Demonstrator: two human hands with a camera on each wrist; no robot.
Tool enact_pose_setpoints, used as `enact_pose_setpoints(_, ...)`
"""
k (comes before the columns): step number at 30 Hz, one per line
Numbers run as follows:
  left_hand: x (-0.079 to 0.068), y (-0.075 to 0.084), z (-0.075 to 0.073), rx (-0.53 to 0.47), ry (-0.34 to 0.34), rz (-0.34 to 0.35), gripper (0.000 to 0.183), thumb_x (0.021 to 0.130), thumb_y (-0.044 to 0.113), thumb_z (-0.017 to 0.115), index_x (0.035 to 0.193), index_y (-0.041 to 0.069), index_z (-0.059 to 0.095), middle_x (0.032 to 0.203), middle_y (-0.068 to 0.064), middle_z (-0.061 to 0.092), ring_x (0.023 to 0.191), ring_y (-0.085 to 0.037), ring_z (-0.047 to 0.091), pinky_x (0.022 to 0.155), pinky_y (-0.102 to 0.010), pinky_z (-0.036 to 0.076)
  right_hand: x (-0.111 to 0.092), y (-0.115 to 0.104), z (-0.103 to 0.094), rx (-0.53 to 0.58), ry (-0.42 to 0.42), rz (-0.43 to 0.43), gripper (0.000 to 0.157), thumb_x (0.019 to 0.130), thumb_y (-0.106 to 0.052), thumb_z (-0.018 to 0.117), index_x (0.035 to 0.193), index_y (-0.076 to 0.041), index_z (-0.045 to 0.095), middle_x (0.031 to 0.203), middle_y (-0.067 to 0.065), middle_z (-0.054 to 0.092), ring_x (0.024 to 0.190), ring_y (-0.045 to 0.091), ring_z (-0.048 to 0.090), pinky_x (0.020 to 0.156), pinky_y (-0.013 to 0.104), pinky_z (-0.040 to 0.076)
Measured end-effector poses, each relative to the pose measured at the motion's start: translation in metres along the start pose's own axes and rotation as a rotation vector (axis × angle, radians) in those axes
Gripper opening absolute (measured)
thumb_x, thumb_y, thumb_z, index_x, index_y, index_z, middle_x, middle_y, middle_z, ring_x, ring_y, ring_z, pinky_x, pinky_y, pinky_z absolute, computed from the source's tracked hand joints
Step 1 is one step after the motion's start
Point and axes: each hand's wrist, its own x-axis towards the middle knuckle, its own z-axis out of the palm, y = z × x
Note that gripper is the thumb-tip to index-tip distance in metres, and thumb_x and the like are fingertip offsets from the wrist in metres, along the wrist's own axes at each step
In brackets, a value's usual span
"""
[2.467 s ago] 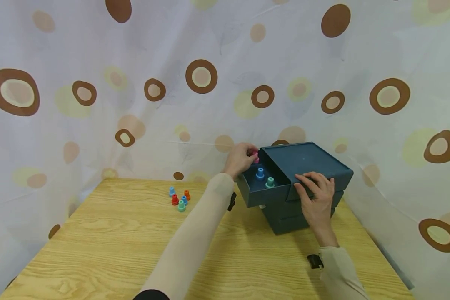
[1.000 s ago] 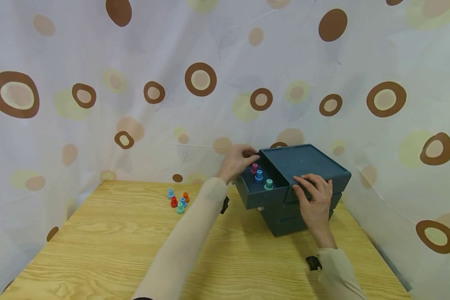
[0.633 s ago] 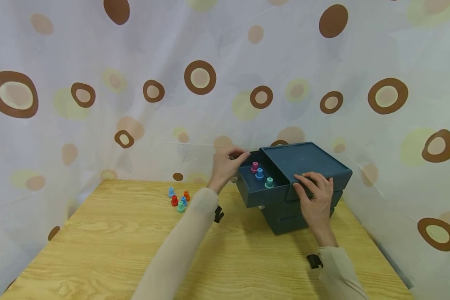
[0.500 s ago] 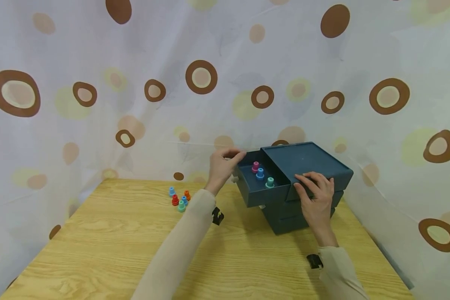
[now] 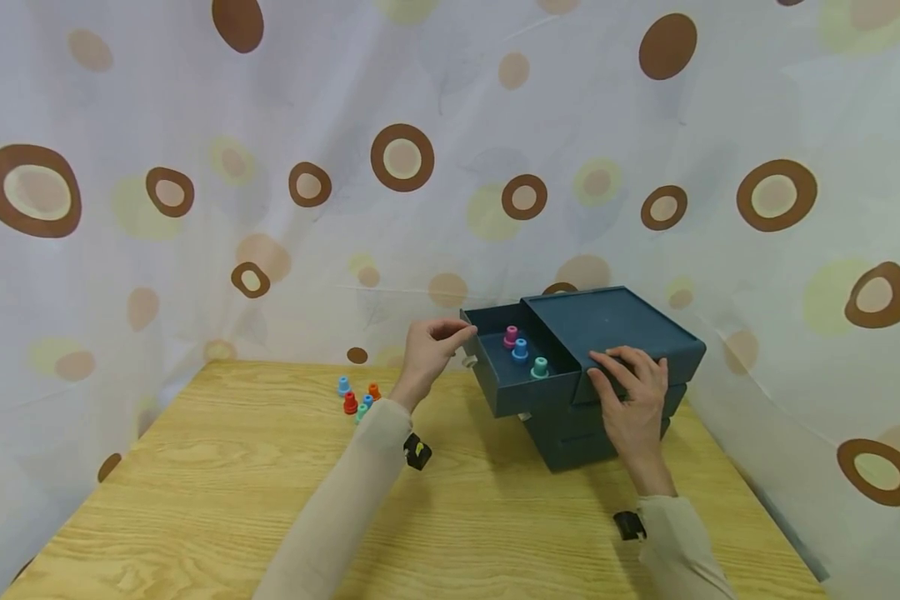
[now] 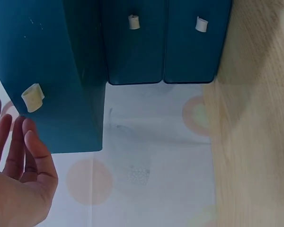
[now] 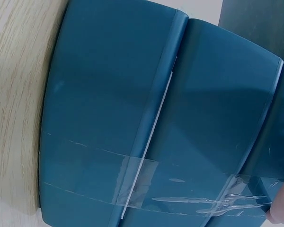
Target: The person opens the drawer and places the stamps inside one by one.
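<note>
A dark teal drawer cabinet stands at the right of the table, its top drawer pulled out to the left. Inside the drawer stand a pink peg, a blue peg and a teal peg. My left hand is by the drawer's front wall, near a pale loop tab; its fingers are relaxed and hold nothing visible. My right hand rests on the cabinet's near upper edge, fingertips on the rim and thumb against the side. Only a fingertip shows in the right wrist view.
On the wooden table, left of the left hand, stand several small pegs, among them a red peg and an orange peg. Below the open drawer are closed drawers with pale tabs. A patterned sheet hangs behind.
The pink peg, earlier in my left hand, now stands in the drawer. My left hand has let go and moved left and down to outside the drawer front. My right hand stays put.
</note>
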Motion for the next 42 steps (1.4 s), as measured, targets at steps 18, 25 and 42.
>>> enact_pose_setpoints(18,-0.019,-0.018,-0.002,0.052,-0.121,-0.019,0.020,0.089,0.019,0.073,0.106,0.009,0.075,0.105,-0.007,0.072,0.087,-0.015,0.066,0.075,-0.026,0.055,0.000,-0.001,0.002,-0.003,0.002,0.012,0.023,0.089,-0.015,0.072,0.109,-0.005,0.075,0.114,0.019,0.062,0.121,0.033,0.047,0.117,0.064,0.002)
enact_pose_setpoints(25,-0.021,-0.022,0.002,0.021,-0.164,-0.017,0.027,0.088,0.015,0.074,0.114,0.007,0.072,0.112,-0.011,0.072,0.095,-0.019,0.069,0.083,-0.031,0.058,0.000,0.000,0.002,-0.003,0.005,0.007,0.022,0.087,-0.013,0.073,0.108,-0.005,0.075,0.114,0.019,0.062,0.121,0.033,0.047,0.117,0.064,0.003)
enact_pose_setpoints(42,-0.026,-0.023,0.020,-0.043,-0.138,-0.011,0.028,0.093,0.002,0.064,0.120,-0.007,0.067,0.116,-0.026,0.067,0.103,-0.039,0.067,0.086,-0.029,0.056,0.001,0.000,0.006,0.049,0.072,-0.033,0.022,0.083,-0.010,0.076,0.105,-0.007,0.077,0.110,0.019,0.065,0.118,0.036,0.051,0.116,0.066,0.004)
